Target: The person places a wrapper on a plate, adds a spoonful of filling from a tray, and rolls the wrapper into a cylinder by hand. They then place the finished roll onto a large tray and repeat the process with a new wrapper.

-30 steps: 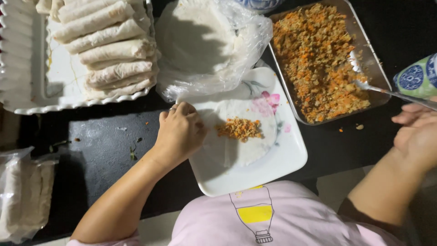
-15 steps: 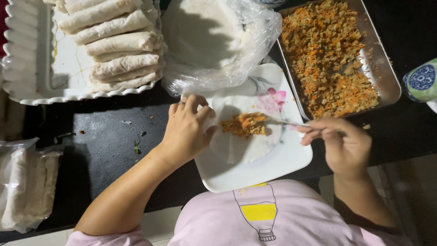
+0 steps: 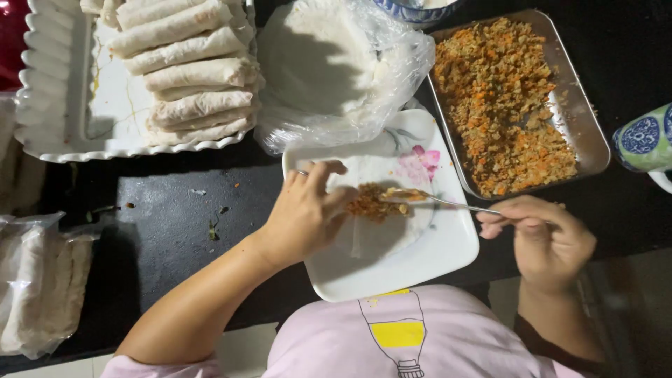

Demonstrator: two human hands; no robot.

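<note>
My right hand point(image 3: 542, 238) pinches the spoon point(image 3: 437, 199) shut by its handle, and I judge it best to tip the filling point(image 3: 371, 201) gently into one heap mid-wrapper point(image 3: 381, 227) on the white plate point(image 3: 427, 262), while my left hand point(image 3: 304, 213), fingers loosely curled, pins the wrapper's edge flat.

Spoon point(image 3: 448, 202), wrapper point(image 3: 381, 210) and filling point(image 3: 371, 203) on the white plate point(image 3: 448, 259).
Thin round wrapper lies flat on the square floral plate; small orange-brown mound of filling sits at its centre. Metal spoon lies nearly level, bowl resting on the mound, handle pointing right.
</note>
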